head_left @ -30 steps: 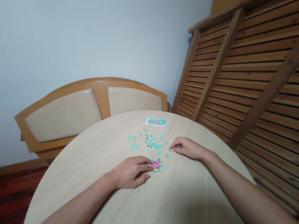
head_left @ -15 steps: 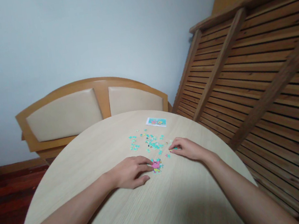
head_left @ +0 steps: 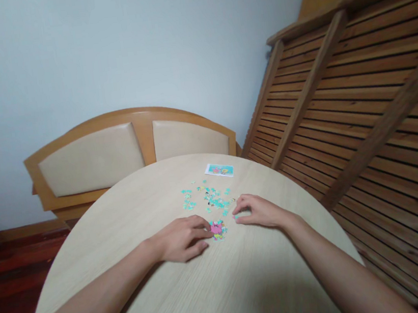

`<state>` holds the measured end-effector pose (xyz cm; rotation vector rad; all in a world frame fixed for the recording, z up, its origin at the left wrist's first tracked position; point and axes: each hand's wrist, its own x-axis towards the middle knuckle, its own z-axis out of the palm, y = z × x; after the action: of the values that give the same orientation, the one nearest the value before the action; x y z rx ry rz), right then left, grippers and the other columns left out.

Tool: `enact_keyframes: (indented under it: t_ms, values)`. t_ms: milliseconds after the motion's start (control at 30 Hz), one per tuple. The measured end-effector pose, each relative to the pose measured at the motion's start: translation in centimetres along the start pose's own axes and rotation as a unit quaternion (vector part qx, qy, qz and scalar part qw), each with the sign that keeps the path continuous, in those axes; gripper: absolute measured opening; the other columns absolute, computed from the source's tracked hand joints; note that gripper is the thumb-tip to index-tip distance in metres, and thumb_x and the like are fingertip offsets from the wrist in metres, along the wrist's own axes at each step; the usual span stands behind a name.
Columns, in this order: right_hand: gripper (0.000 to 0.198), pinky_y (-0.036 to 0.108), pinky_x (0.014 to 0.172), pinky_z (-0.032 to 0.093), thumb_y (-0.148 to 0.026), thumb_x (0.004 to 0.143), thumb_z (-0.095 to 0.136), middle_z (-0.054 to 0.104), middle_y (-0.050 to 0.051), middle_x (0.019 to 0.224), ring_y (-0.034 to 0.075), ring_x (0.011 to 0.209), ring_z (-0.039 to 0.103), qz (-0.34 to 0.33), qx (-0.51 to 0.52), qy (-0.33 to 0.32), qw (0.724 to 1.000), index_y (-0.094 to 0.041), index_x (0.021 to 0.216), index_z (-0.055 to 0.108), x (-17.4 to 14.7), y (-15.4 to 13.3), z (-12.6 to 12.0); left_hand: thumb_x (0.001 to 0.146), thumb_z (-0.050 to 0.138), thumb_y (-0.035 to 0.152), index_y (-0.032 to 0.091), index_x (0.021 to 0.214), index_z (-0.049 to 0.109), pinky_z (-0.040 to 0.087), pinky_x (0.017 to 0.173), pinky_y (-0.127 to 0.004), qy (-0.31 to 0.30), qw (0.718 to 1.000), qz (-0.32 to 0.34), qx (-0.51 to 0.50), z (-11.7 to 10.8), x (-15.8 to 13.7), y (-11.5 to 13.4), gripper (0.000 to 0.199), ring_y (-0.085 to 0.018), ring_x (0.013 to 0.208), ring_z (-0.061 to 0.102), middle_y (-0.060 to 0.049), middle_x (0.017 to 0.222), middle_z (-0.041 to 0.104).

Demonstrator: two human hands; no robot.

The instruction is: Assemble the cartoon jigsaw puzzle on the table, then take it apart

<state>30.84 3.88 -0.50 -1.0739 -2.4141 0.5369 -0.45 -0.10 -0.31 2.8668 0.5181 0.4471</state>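
Left hand (head_left: 183,239) loosely spread, fingertips touching the puzzle (head_left: 217,230); right hand (head_left: 259,211) narrow at a piece (head_left: 234,217), can't tell if gripped!

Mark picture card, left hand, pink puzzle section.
picture card (head_left: 219,170), head view, middle of printed face
left hand (head_left: 182,238), head view, back of hand
pink puzzle section (head_left: 217,229), head view, pink middle

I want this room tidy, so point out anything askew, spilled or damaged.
The slatted wooden frame stands out: it slants beside the table, though the camera's view may exaggerate that. The loose puzzle pieces lie scattered, which looks ordinary; they're too small to check for damage.
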Motion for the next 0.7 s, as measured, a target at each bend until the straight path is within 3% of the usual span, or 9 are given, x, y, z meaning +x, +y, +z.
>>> enact_keyframes:
  t_ms: [300, 500, 700]
  values:
    - [0.015, 0.029, 0.079, 0.049, -0.033, 0.082, 0.073, 0.067, 0.004, 0.092, 0.020, 0.085, 0.064, 0.005, 0.007, -0.019, 1.000, -0.027, 0.094, 0.081, -0.1, -0.2, -0.3, 0.097, 0.049, 0.026, 0.021, 0.121, 0.065, 0.050, 0.100, -0.034, 0.006, 0.999, -0.028, 0.024, -0.4, -0.3, -0.7, 0.030, -0.023, 0.112, 0.062, -0.009, 0.124, 0.065]
    - [0.015, 0.031, 0.082, 0.050, -0.031, 0.083, 0.071, 0.068, 0.005, 0.093, 0.020, 0.088, 0.065, 0.004, 0.002, -0.002, 1.000, -0.023, 0.093, 0.078, -0.2, 0.4, -0.3, 0.099, 0.045, 0.029, 0.019, 0.119, 0.065, 0.050, 0.102, -0.040, 0.066, 0.981, -0.148, 0.110, -0.3, -1.0, -2.7, 0.030, -0.024, 0.116, 0.061, -0.010, 0.127, 0.064]
    - [0.023, 0.036, 0.088, 0.051, -0.018, 0.090, 0.053, 0.071, 0.009, 0.102, 0.023, 0.096, 0.066, 0.037, -0.055, 0.067, 0.996, -0.018, 0.102, 0.073, -0.3, 2.1, -0.8, 0.100, 0.044, 0.035, 0.015, 0.127, 0.063, 0.046, 0.108, -0.041, 0.066, 0.956, -0.249, 0.140, 0.6, -1.6, -4.3, 0.038, -0.027, 0.124, 0.058, -0.013, 0.135, 0.062]
